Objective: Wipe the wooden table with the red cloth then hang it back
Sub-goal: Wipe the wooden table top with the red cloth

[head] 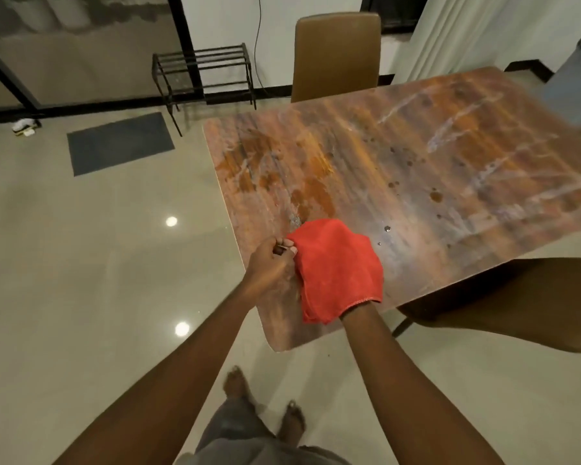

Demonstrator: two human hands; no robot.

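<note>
Centrally, the wooden bench runs from the lower middle to the upper right, its surface streaked and dotted with dark droplets. Two brown chairs adjoin it: one chair at the far edge, another at the near right side. A dark floor mat and a black metal rack stand well apart on the tiled floor at left. The red cloth lies draped over the right hand, hiding it entirely, so its grip cannot be told; the cloth sits above the bench's near left corner. The left hand pinches the cloth's left edge between its fingertips.
</note>
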